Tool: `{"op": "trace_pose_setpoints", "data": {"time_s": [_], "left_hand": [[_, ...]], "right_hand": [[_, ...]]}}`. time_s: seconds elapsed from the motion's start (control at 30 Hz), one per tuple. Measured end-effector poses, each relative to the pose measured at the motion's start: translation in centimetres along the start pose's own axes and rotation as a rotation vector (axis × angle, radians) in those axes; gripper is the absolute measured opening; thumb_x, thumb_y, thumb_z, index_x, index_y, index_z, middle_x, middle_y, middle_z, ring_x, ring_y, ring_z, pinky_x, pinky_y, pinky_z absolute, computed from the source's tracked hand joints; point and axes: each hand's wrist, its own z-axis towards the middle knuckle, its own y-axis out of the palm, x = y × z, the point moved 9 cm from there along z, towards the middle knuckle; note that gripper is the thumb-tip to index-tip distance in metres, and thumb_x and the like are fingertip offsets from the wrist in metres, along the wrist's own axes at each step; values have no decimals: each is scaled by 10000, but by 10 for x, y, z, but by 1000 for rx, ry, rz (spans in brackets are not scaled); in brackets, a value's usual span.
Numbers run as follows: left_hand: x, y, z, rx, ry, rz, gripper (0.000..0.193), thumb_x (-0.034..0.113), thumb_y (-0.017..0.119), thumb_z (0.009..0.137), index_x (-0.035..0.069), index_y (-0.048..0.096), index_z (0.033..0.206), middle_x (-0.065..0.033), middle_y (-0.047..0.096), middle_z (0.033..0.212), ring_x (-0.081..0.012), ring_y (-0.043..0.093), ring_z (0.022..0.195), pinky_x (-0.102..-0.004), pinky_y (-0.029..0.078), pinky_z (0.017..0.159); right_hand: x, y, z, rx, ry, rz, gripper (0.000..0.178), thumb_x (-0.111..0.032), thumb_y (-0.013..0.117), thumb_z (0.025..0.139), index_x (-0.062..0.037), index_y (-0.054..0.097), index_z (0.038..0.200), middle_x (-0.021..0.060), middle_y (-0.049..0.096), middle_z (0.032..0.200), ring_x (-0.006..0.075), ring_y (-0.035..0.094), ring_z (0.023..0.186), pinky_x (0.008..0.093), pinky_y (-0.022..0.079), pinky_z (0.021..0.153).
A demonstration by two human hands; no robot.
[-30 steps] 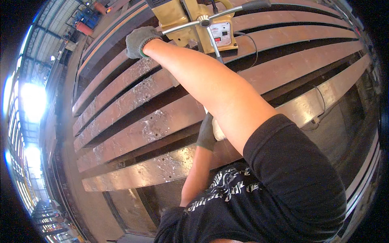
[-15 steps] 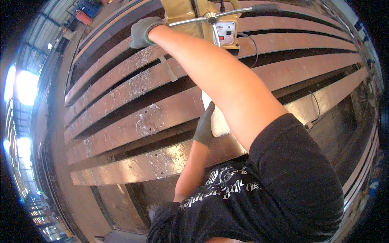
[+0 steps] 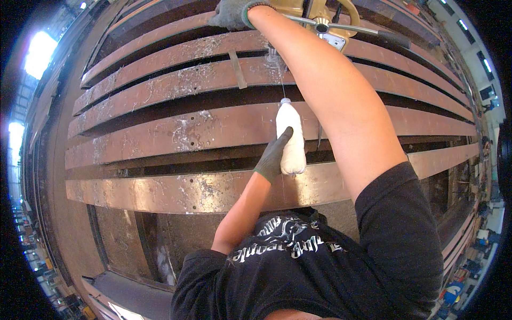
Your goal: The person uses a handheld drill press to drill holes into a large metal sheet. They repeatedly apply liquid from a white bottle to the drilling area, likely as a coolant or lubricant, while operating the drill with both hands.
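Observation:
My left hand (image 3: 273, 156), in a dark grey work glove, is closed around a white plastic bottle (image 3: 292, 140). The bottle's capped tip points away from me, and a thin stream of liquid (image 3: 284, 88) runs from it toward the wet cutter (image 3: 272, 52) of a drill. That gold-coloured drilling machine (image 3: 349, 12) stands on the steel beams, partly behind my right arm. My right hand (image 3: 233, 14), gloved too, is at the far left end of its spoked feed handle (image 3: 362, 29); the fingers look curled around it, though the grip is partly hidden.
Long brown steel beams (image 3: 160, 125) lie side by side with dark gaps between them. Stringy shavings and splashes cover parts of their left halves. A short flat strip (image 3: 238, 69) bridges two beams near the drill. Another glossy beam (image 3: 133, 189) runs closest to my body.
The bottle has come out from behind my right arm into full view, with a stream now visible at its tip. The whole view has shifted, putting the drill and right hand higher in it.

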Motion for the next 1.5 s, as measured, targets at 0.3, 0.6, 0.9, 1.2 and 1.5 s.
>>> {"op": "trace_pose_setpoints", "data": {"time_s": [0.3,0.6,0.9,1.2,1.5], "left_hand": [[10,2,-9,71,24,76,590,475,689,988,-14,574,1298,-113,693,1033,-227,707,857,-377,610,745],[-1,-12,3,-2,-10,23,572,471,684,991,-12,582,1280,-118,697,1033,-234,706,851,-386,609,745],[9,14,-17,21,-62,-1,516,461,624,1028,-14,617,1228,-122,715,1001,-250,716,821,-389,613,716],[13,25,-26,-30,-60,44,503,463,597,1044,-11,629,1210,-123,721,995,-246,723,818,-380,614,695],[12,19,-24,18,-45,25,516,460,644,1019,-3,610,1244,-106,708,1013,-222,709,837,-360,607,715]], "right_hand": [[13,10,2,13,108,-1,559,-472,592,863,-118,733,1272,187,696,1310,365,669,1220,511,509,1035],[11,11,3,107,73,-28,538,-537,599,890,-97,789,1133,217,737,1172,392,718,1077,480,546,960],[14,11,2,90,84,2,552,-539,601,884,-93,781,1156,219,736,1181,391,718,1090,488,549,967],[8,12,-1,57,79,-5,563,-547,600,887,-94,774,1172,211,739,1183,389,716,1097,502,551,963],[8,9,-5,63,100,12,550,-518,615,872,-107,760,1209,194,727,1224,383,704,1130,502,543,985]]}}
